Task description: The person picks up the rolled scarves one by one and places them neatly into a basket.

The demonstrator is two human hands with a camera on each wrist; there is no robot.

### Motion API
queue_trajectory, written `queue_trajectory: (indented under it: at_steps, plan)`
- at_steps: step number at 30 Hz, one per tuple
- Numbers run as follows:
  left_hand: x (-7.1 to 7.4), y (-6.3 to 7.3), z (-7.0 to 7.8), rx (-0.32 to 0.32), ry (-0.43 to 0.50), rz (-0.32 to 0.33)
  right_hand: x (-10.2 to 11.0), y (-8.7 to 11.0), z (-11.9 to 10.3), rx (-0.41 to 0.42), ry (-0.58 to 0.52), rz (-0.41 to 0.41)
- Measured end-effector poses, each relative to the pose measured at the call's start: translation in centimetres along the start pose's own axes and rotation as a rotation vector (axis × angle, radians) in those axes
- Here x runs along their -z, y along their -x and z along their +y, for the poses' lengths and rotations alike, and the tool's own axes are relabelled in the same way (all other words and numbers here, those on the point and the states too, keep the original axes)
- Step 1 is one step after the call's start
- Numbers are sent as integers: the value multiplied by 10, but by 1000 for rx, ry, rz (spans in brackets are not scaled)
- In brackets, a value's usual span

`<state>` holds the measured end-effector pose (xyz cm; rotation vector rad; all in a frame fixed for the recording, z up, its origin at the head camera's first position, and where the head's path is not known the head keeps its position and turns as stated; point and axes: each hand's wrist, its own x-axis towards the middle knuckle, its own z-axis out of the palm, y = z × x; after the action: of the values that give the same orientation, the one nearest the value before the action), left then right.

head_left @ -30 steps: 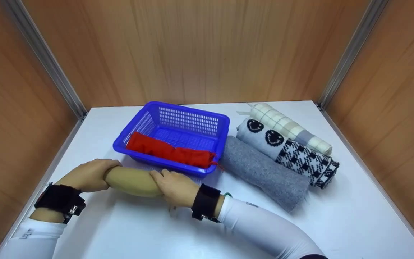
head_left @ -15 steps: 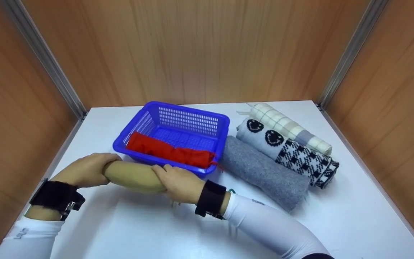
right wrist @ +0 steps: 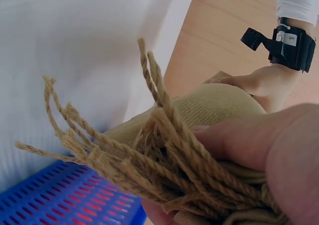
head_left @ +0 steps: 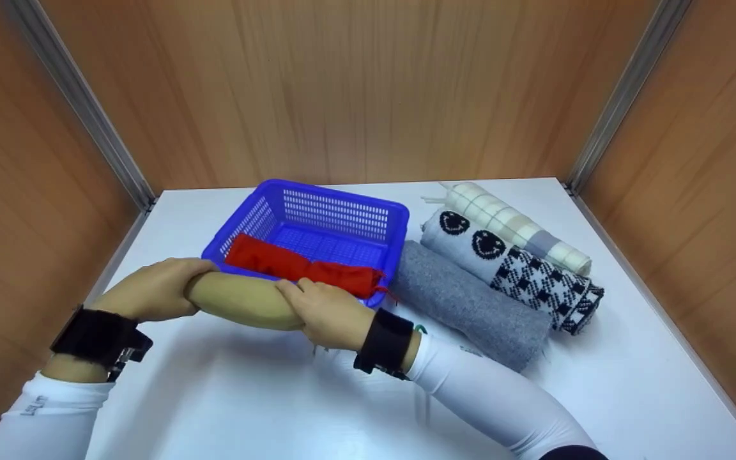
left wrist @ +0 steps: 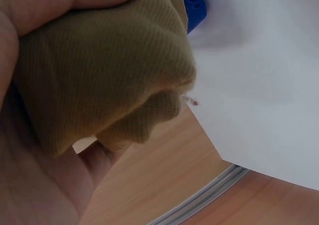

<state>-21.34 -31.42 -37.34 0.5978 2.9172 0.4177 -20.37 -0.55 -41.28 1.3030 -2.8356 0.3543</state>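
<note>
Raised toward the blue basket [head_left: 336,193] since the earlier frame, the tan cloth roll [head_left: 245,300] is by the basket's near rim, left hand [head_left: 157,291] and right hand [head_left: 333,313] each curled in a closed grip round one end. Inside the basket lies a red roll [head_left: 304,265].

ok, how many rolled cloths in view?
5: tan roll held by left grip and right grip; red roll in blue basket; grey roll, smiley-patterned roll and checked roll side by side right of basket. None appears hidden.
</note>
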Motion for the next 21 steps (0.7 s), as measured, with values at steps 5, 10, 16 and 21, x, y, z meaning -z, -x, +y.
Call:
queue_trajectory:
  at_steps: [5, 10, 16, 21]
  plan:
    - [6, -4, 5, -14, -14, 12, 8, 1, 4, -1, -1, 8]
    - [12, -10, 10, -8, -30, 14, 16, 1, 9, -13, -23, 4]
    - [19, -15, 14, -21, -55, 28, 23, 2, 15, -19, -45, 15]
    - [22, -19, 16, -28, -59, 28, 28, 3, 19, -8, -25, 28]
